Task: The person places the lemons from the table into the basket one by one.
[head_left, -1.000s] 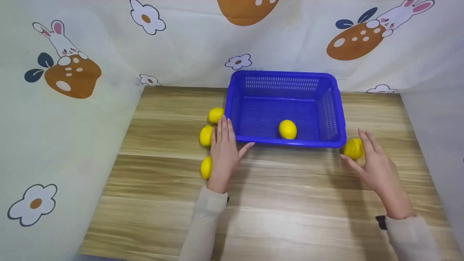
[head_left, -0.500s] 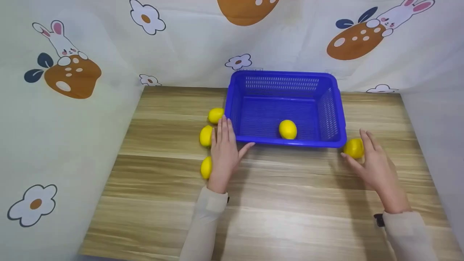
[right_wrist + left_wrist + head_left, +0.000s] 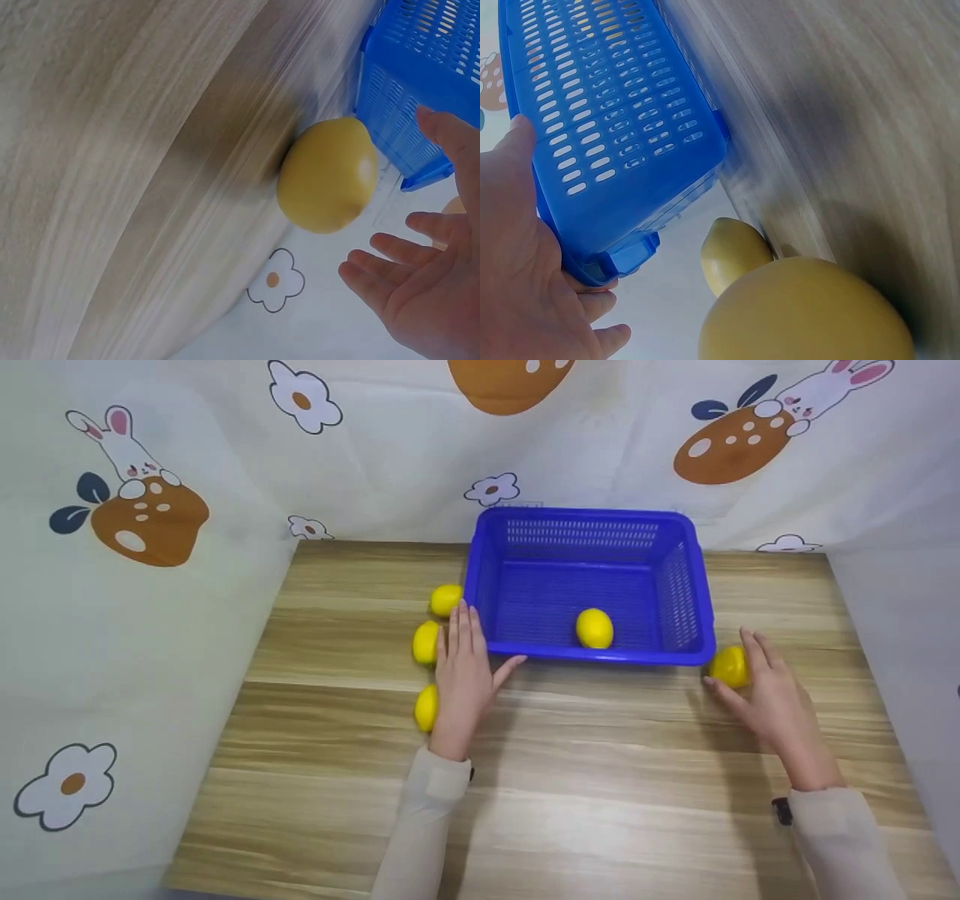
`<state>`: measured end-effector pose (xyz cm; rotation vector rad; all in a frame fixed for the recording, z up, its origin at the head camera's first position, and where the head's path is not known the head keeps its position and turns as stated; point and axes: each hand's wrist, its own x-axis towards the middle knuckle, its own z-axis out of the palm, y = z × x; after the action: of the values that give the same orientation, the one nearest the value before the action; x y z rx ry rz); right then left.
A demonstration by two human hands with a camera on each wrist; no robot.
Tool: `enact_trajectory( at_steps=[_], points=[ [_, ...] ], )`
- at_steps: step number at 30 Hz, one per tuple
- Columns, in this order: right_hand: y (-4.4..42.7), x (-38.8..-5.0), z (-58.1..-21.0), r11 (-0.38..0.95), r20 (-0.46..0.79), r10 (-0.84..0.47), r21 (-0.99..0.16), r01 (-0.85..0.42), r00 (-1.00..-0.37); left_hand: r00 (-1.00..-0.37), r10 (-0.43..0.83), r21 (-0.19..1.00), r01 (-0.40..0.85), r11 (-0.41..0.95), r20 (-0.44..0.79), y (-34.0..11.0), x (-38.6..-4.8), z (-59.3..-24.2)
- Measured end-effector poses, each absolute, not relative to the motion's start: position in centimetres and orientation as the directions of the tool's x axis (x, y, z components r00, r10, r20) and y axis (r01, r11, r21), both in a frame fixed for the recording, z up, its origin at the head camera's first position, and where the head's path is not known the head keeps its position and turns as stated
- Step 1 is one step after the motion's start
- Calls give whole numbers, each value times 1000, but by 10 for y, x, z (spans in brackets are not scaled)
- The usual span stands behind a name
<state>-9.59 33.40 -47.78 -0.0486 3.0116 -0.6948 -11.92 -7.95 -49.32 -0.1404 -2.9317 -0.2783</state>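
Observation:
A blue plastic basket (image 3: 592, 656) stands near the back of the wooden table, with one lemon (image 3: 595, 628) on its floor. My left hand (image 3: 463, 664) rests against its front left corner, fingers straight along the left side and thumb spread along the front rim. The left wrist view shows that thumb on the basket rim. Beside the left hand lie three more lemons, at the back (image 3: 446, 600), middle (image 3: 426, 643) and front (image 3: 426, 708), partly covered by the hand. My right hand (image 3: 780, 701) hovers around another lemon (image 3: 328, 176) right of the basket, fingers spread, with a gap to it.
The wooden table (image 3: 585, 802) extends toward me in front of the basket. A pale cloth (image 3: 390, 450) printed with rabbits and flowers hangs behind the table and along its left side.
My right wrist and sleeve have moved slightly forward, while the fingers stay around the lemon. The left hand, basket and lemons remain in place.

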Motion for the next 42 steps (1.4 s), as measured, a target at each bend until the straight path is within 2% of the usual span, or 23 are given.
enact_trajectory(
  at_steps=[17,30,42],
  points=[
    [354,-109,-494,878,38,-175,-446,-173,-984,-975,74,190,116,975,211,-81,-120,-494],
    [363,-119,-503,862,37,-200,-468,-194,-979,-983,68,224,106,969,171,-81,-121,-492],
    [362,-122,-511,852,48,-195,-486,-193,-980,-979,72,208,112,972,190,-80,-120,-493]
  ],
)
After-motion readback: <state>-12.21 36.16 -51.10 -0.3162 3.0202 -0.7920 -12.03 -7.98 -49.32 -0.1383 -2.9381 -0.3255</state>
